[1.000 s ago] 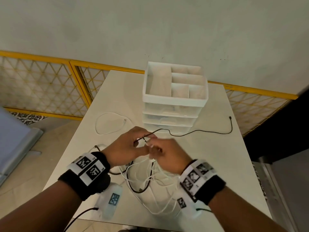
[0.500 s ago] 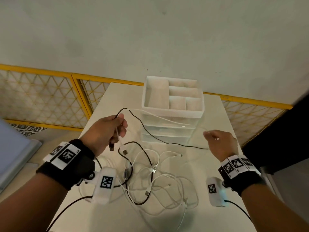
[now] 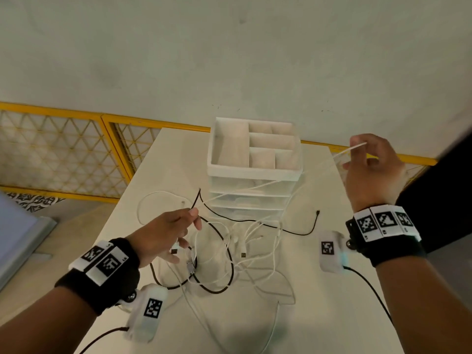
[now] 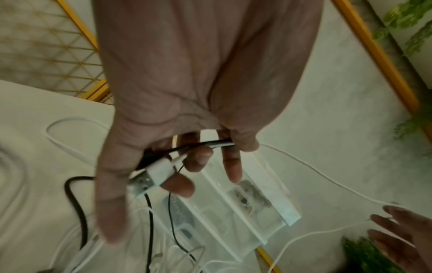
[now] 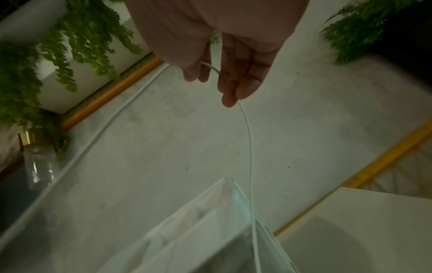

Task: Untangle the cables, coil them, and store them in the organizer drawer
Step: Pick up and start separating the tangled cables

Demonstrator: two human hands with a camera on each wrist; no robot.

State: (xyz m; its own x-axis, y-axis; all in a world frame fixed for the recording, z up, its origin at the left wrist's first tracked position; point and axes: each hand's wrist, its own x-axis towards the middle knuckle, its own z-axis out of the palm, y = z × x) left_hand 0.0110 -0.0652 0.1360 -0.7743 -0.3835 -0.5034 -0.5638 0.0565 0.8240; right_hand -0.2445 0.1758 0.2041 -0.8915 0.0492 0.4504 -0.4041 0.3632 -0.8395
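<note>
The job is judged to be near its start. No cable has been coiled yet, and nothing can be seen put away in the white drawer organizer [image 3: 255, 172] (its top tray looks bare, and what is in the shut drawers is too blurred to tell). A messy pile of white and black cables [image 3: 229, 254] is spread on the white table [image 3: 344, 302], just in front of the organizer. One black cable [image 3: 288, 229] is laid out to the front right of the organizer, and a loose white loop [image 3: 150, 200] is seen to its front left.

A thin white cable [image 3: 255, 187] is being pulled out of the pile. It is stretched across the front of the organizer, between the two hands.

The left hand [image 3: 168, 231] is held low, in front of the organizer and left of it, just over the pile. Its fingers are curled, and a black cable and a white USB plug [image 4: 158, 171] are pinched in them.

The right hand [image 3: 370, 167] is lifted high, to the right of the organizer and well apart from the left hand. The white cable is pinched between its thumb and first fingers, while the other fingers are left loose.

The rest is still to be done: pulling every cable free, coiling, and storing.
</note>
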